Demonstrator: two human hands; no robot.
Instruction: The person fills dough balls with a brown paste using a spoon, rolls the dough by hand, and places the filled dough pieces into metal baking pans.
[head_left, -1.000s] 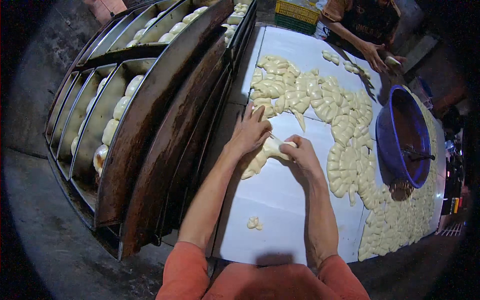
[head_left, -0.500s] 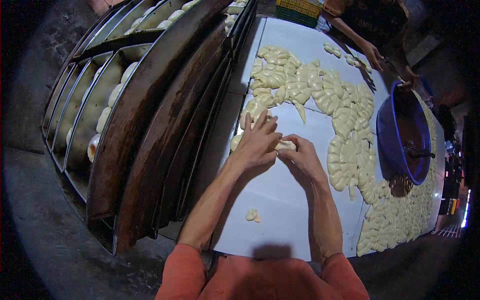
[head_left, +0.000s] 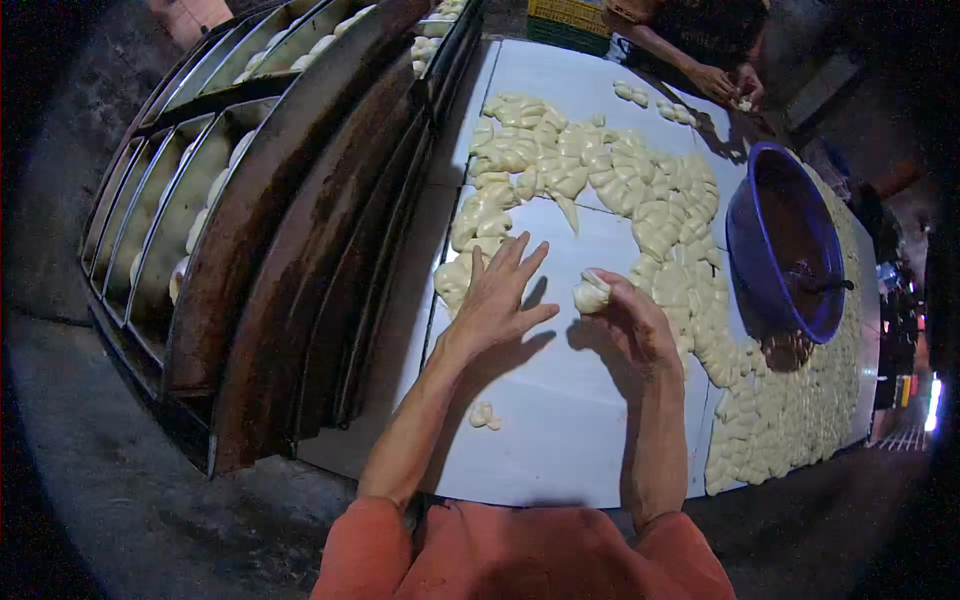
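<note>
My left hand (head_left: 497,300) is open with fingers spread, just over the white tabletop (head_left: 545,350) beside a mass of pale dough pieces (head_left: 450,280). My right hand (head_left: 633,322) grips a small folded lump of dough (head_left: 590,292) above the tabletop, a short way right of the left hand. More glossy dough pieces (head_left: 650,200) cover the back and right of the table, some joined in broad sheets. A little scrap of dough (head_left: 485,415) lies nearer me, below my hands.
Stacked dark metal trays (head_left: 270,250) holding dough rolls fill the left side. A blue tub (head_left: 760,250) with dark contents and a handled tool stands on the right. A co-worker's hands (head_left: 720,82) work at the far right corner, near stacked plastic crates (head_left: 565,20).
My left hand has lifted from the dough, fingers now spread. My right hand has pulled a dough lump toward the right and turned it upward. The co-worker's hands have shifted too.
</note>
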